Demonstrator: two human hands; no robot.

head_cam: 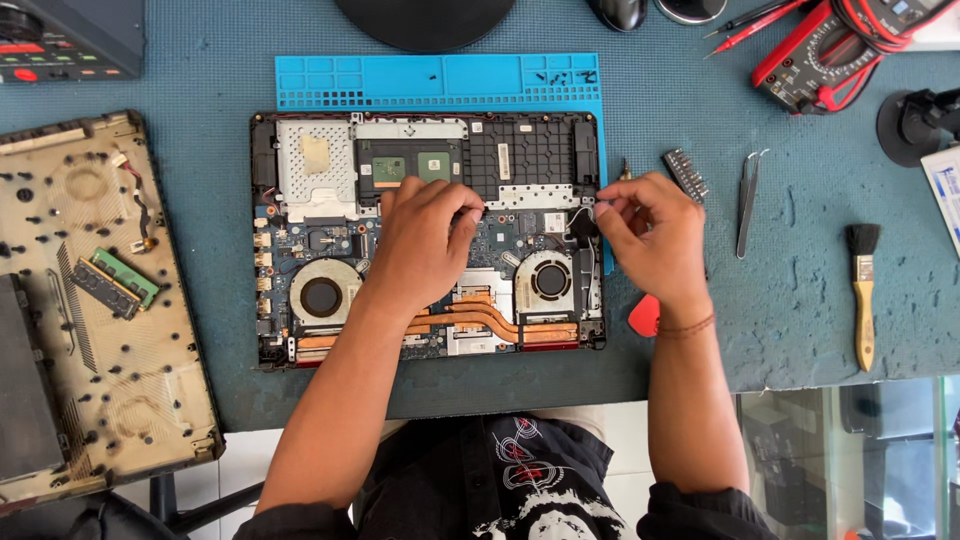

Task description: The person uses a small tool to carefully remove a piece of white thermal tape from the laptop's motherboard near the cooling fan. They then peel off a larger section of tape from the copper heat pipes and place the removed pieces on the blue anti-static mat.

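Your left hand (pixel 425 240) rests fingers curled on the opened black laptop chassis (pixel 428 238), mid-table on the blue ribbed silicone mat (pixel 440 82). Your right hand (pixel 650 235) pinches narrow at its right edge; what it holds, can't tell. Round copper-piped fans (pixel 322 295) sit on the near side.

A removed bottom cover (pixel 110 300) is laid at the mat's left edge; tweezers (pixel 748 200), a brush (pixel 863 290) and a multimeter (pixel 830 50) are placed toward its right edge.
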